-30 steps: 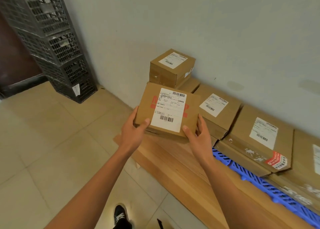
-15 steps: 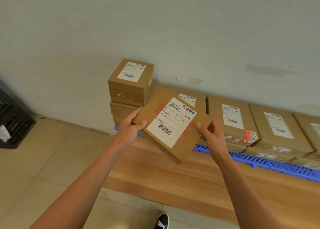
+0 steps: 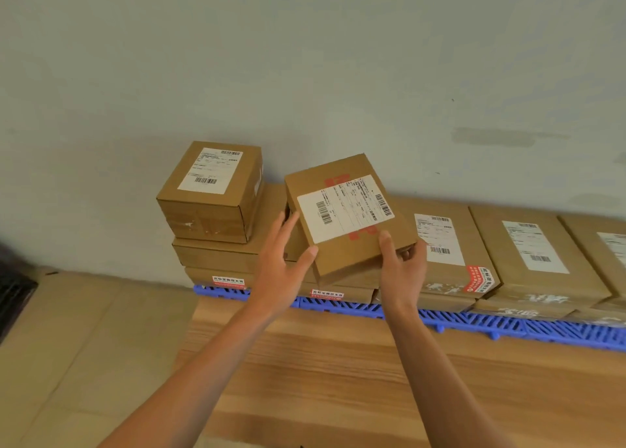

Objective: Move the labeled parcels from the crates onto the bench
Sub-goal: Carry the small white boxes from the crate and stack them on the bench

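I hold a flat brown labeled parcel (image 3: 345, 217) tilted in the air over the back of the wooden bench (image 3: 338, 373). My right hand (image 3: 401, 268) grips its lower right corner, thumb on top and fingers underneath. My left hand (image 3: 283, 261) has straight fingers touching the parcel's left edge. Below and behind it, a row of labeled parcels (image 3: 443, 244) lies on a blue slatted mat (image 3: 474, 324) along the wall. A taller box (image 3: 216, 190) tops a stack of flat parcels at the row's left end.
A pale wall (image 3: 305, 75) runs right behind the parcels. Tiled floor (image 3: 84, 346) lies left of the bench. The corner of a black crate (image 3: 13, 295) shows at the far left edge.
The view swung right, so the black crate stack left the frame. The parcel rotated and moved up and back toward the row. My left hand loosened from a grip to straight fingers.
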`<state>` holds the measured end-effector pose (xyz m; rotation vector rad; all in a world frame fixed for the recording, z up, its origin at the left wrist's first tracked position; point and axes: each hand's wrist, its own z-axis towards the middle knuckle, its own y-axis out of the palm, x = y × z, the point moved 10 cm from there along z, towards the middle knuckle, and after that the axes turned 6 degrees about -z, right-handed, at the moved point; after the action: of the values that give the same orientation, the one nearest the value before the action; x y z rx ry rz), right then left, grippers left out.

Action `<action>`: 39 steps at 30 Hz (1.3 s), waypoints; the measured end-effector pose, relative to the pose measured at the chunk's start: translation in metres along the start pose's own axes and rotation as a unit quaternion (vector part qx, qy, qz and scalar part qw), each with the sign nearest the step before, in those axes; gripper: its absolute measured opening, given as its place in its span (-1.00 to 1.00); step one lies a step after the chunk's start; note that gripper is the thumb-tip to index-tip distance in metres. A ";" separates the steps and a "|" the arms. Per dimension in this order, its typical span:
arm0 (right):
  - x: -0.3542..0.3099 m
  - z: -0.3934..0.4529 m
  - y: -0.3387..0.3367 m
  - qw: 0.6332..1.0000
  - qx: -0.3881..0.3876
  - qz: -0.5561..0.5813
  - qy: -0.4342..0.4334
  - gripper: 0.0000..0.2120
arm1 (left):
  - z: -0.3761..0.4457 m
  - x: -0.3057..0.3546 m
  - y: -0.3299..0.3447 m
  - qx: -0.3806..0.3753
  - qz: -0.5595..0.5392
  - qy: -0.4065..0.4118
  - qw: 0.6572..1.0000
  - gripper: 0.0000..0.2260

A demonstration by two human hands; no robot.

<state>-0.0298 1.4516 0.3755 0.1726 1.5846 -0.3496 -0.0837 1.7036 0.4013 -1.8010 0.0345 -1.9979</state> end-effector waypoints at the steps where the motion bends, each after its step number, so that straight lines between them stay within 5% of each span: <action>1: -0.001 0.000 0.007 1.000 0.005 -0.003 0.005 -0.63 | 0.001 0.001 0.003 -0.004 0.004 0.007 1.000 -0.39; 6: -0.004 -0.004 0.047 0.999 -0.036 -0.030 0.018 -0.43 | 0.025 -0.007 0.001 -0.028 -0.001 0.004 1.000 -0.37; 14: -0.023 -0.008 0.088 0.973 -0.143 -0.149 -0.104 -0.15 | 0.076 -0.017 -0.034 -0.080 0.070 0.007 0.994 -0.40; 20: -0.021 -0.002 0.110 0.980 -0.113 -0.112 -0.124 -0.44 | 0.100 -0.019 -0.048 -0.097 0.179 0.024 0.979 -0.41; 26: -0.020 0.001 0.133 0.981 -0.081 -0.108 -0.139 -0.45 | 0.115 -0.015 -0.074 -0.062 0.291 0.111 0.948 -0.42; 32: -0.009 0.007 0.157 0.980 -0.091 -0.131 -0.118 -0.44 | 0.127 -0.043 -0.088 -0.086 0.395 0.085 0.911 -0.27; 39: -0.001 0.010 0.166 0.973 -0.097 -0.176 -0.115 -0.38 | 0.131 -0.058 -0.089 -0.079 0.426 0.108 0.895 -0.42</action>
<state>0.0335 1.6045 0.3569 -0.2956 1.4063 -0.4679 0.0163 1.8388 0.3939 -1.2769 0.9143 -1.5336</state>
